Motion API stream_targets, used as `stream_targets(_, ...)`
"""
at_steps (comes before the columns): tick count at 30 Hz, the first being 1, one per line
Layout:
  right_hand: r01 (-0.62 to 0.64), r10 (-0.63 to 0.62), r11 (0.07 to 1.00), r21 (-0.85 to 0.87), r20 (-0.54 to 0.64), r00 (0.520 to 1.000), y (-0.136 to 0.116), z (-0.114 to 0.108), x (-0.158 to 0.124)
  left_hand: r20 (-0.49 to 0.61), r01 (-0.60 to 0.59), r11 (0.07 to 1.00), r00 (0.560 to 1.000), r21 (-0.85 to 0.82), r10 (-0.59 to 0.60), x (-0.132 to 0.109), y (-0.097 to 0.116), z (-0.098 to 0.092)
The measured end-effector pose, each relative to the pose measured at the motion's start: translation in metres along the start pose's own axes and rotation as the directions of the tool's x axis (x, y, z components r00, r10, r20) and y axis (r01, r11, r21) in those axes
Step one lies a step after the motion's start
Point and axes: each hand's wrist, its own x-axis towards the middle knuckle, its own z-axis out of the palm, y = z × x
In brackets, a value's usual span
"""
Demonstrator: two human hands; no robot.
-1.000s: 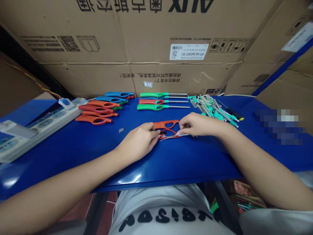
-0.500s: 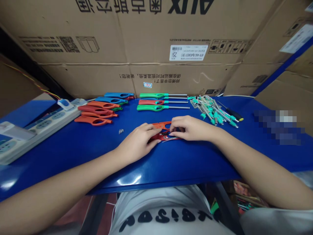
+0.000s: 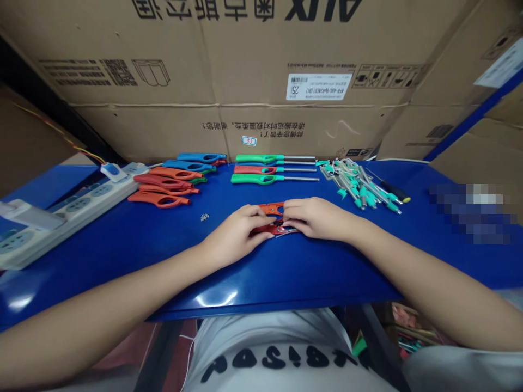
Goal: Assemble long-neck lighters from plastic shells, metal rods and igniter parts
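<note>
An opened lighter handle lies at the middle of the blue table, its orange half [image 3: 271, 209] behind its red half [image 3: 266, 230]. Thin wires and a small black part [image 3: 278, 222] show inside the red half. My left hand [image 3: 241, 231] grips the left end of the red half between thumb and fingers. My right hand [image 3: 316, 218] is closed over the right end, fingertips pressed together at the wires; what they pinch is hidden. Left of my left hand lies a small pile of screws [image 3: 205, 217].
Several assembled long lighters [image 3: 261, 178] lie at the back middle. Coloured handles [image 3: 163, 199] are stacked at left beside a power strip [image 3: 77, 204]. Metal tubes with green parts [image 3: 359, 185] and a screwdriver [image 3: 394, 190] lie at right. A cardboard wall [image 3: 171, 130] stands behind.
The view has shifted slightly. My right hand's fingers have drawn in a little over the handle's right end; my left hand keeps its grip.
</note>
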Motion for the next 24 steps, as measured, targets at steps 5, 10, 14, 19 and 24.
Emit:
stream_targets(5,-0.033,0.041,0.989,-0.144,0.056,0.998,-0.008,-0.003,0.001,0.075,-0.069,0.983,0.996,0.167,0.058,0.000,0.007,-0.001)
stream_targets(10,-0.082,0.084,0.994,-0.066,0.020,0.996,-0.016,-0.015,-0.004,0.132,-0.034,0.960,0.991,0.277,-0.003,0.000,0.017,-0.003)
stream_targets(14,-0.035,0.030,0.997,0.062,0.075,0.997,-0.020,-0.022,-0.008,0.132,-0.025,0.970,0.991,0.244,-0.007,-0.001,0.019,-0.003)
stream_targets(19,-0.013,0.004,0.998,0.057,0.145,0.989,-0.020,-0.015,-0.006,0.121,-0.030,0.988,0.993,0.154,0.011,-0.002,0.014,-0.003)
stream_targets(24,-0.016,0.001,0.995,0.096,0.146,0.989,-0.018,-0.012,-0.004,0.114,-0.025,0.996,0.993,0.085,0.015,-0.001,0.012,-0.006)
